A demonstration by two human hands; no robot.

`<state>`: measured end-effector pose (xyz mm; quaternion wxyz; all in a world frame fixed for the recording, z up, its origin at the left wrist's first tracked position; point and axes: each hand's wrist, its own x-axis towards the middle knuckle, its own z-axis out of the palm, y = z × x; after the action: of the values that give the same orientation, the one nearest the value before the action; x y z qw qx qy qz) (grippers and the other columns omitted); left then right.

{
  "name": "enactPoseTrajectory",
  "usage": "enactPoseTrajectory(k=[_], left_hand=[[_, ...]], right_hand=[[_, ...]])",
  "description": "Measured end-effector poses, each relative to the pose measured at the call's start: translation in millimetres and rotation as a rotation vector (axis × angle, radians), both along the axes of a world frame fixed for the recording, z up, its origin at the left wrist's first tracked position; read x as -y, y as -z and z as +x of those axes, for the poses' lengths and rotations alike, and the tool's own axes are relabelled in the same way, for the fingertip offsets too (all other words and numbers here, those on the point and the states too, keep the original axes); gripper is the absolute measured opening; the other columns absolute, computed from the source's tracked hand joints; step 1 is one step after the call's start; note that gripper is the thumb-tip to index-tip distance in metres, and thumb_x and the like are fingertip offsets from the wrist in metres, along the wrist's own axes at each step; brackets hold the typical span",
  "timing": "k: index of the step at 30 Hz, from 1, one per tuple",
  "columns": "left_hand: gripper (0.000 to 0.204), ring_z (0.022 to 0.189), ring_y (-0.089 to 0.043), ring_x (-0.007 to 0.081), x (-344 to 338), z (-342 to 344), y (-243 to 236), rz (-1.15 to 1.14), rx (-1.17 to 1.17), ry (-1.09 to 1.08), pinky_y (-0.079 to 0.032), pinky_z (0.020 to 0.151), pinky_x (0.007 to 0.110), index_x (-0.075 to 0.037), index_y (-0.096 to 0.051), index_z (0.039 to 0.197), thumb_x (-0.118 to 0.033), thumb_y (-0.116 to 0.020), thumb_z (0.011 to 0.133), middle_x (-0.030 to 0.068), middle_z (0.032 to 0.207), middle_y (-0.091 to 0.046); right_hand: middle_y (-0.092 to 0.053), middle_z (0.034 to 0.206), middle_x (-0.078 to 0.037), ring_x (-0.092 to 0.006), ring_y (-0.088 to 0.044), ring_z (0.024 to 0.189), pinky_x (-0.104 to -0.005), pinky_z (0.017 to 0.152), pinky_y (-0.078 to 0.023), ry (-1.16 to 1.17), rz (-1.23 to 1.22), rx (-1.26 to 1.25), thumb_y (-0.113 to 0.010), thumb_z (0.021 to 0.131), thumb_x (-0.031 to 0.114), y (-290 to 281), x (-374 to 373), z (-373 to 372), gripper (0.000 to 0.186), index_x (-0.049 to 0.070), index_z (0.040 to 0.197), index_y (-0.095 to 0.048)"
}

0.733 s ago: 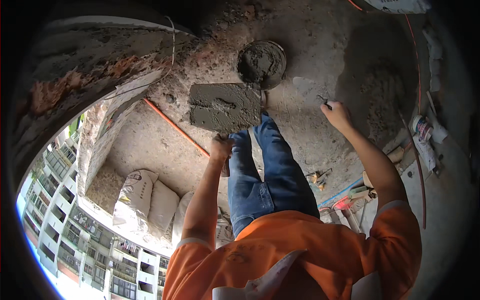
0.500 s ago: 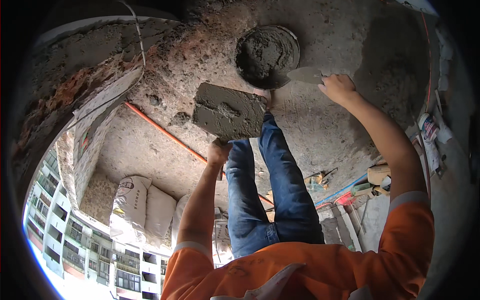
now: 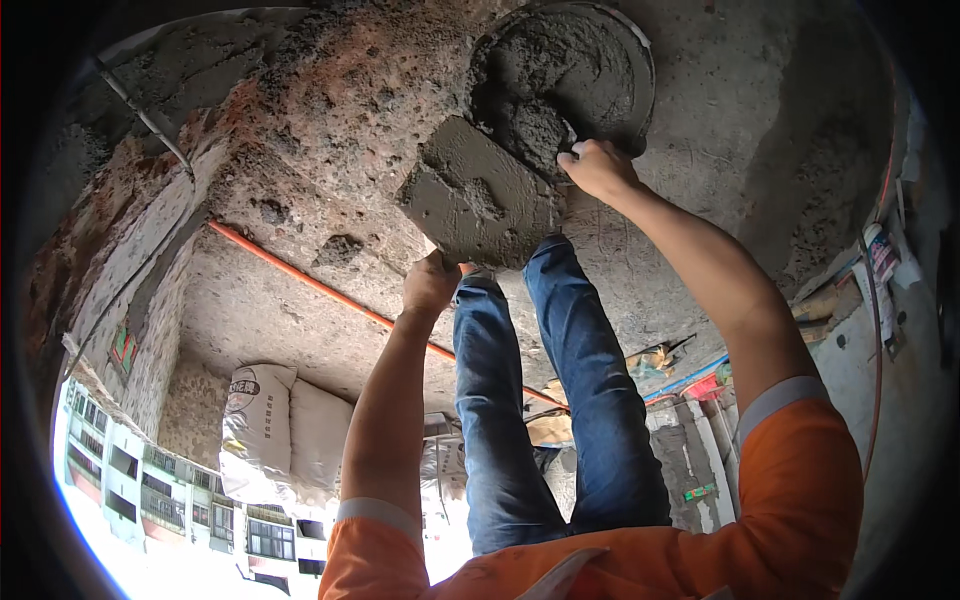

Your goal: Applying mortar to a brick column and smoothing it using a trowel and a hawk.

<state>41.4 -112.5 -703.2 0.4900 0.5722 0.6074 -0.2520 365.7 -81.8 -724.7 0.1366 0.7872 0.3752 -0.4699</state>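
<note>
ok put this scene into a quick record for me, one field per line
left hand: closed at the near edge of a plastering hawk, handle hidden
right hand: gripping a trowel, blade apparently under a lump of mortar
hawk load: mortar layer with a raised ridge
round bucket: just beyond the hawk, holding wet mortar
left side: orange pipe across the floor, white sacks

Open room lies to the right of the bucket point(image 3: 648, 95), above the floor point(image 3: 700, 110). The bucket's near side is obstructed: the mortar-covered board point(image 3: 450, 215) meets its outline at left, the right hand point(image 3: 598, 168) at right. Left of the board, passage low over the floor is interrupted by a mortar clump point(image 3: 338, 250) and an orange pipe point(image 3: 300, 272); the person's legs point(image 3: 490, 390) limit approach from the near side.
</note>
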Motion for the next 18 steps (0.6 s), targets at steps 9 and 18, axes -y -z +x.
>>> enactPoseTrajectory(k=[9,18], left_hand=[[0.03,0.079,-0.064,0.0418,9.8,-26.2,-29.8,0.052,-0.045,0.015,-0.05,0.071,0.049,-0.001,-0.063,0.084,-0.03,-0.064,0.078,0.0221,0.079,-0.066],[0.032,0.09,-0.062,0.0444,-40.4,16.6,-35.6,0.035,0.075,-0.041,-0.05,0.079,0.05,-0.002,-0.063,0.094,-0.03,-0.06,0.08,0.0257,0.091,-0.065]], right_hand=[[-0.043,0.053,0.006,-0.0048,-0.039,0.045,-0.0241,0.041,-0.031,0.97,0.174,-0.545,-0.066,0.086,0.028,21.1,8.4,-29.4,0.031,0.011,0.064,-0.053],[-0.064,0.069,-0.013,-0.0202,-0.06,0.06,-0.0339,0.058,-0.048,0.468,0.647,-0.131,-0.066,0.086,0.032,-65.3,25.1,-15.8,0.03,0.002,0.091,-0.068]])
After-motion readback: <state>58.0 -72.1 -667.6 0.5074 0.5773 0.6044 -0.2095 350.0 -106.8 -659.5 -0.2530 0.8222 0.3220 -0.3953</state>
